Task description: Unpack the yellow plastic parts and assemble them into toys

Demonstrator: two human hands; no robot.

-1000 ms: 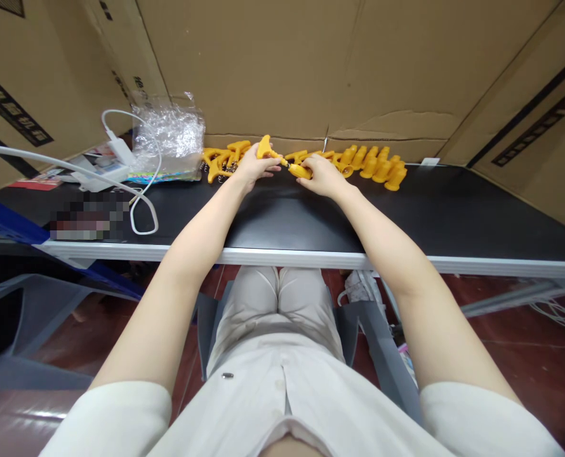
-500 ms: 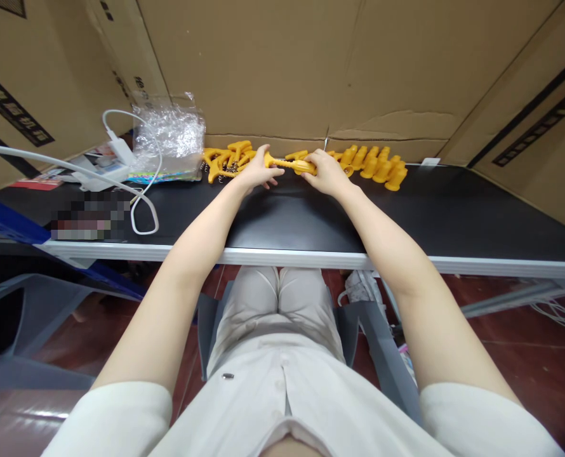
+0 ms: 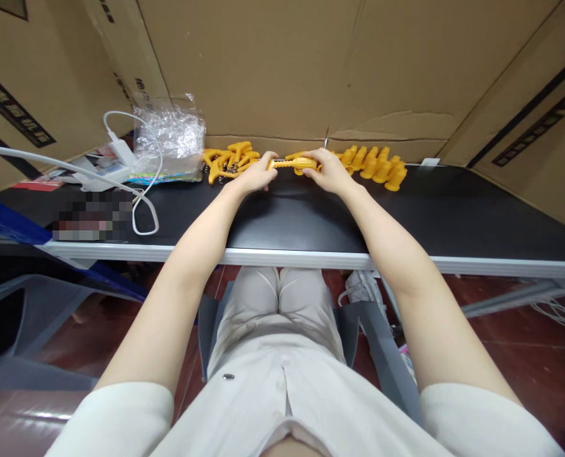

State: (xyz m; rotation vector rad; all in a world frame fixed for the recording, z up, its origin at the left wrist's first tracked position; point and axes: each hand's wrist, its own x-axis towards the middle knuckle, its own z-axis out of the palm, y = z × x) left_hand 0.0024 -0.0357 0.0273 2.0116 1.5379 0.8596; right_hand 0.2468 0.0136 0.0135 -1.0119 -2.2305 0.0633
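A yellow plastic rod (image 3: pixel 285 164) stretches between my two hands, just above the black tabletop. My left hand (image 3: pixel 258 174) is closed, thumb and fingers around the rod's left end. In my right hand (image 3: pixel 331 171) is a thicker yellow plastic sleeve (image 3: pixel 305 164), lined up with the rod and touching or around its right end. Left of my left hand lies a pile of yellow T-shaped handles (image 3: pixel 225 160) with small metal springs among them. Beyond my right hand several yellow flared cylinders (image 3: pixel 381 168) stand in rows.
Tall cardboard (image 3: pixel 282 76) walls the back and sides of the black table (image 3: pixel 292 222). At the left are clear plastic wrap (image 3: pixel 171 136), a white cable (image 3: pixel 156 209) and a pixelated item (image 3: pixel 92 216). A white piece (image 3: pixel 430 162) sits at the back right.
My left hand's fingers have closed around the left end, from a more spread pose. The rod's left end is now more covered by that hand. My right hand has barely shifted.
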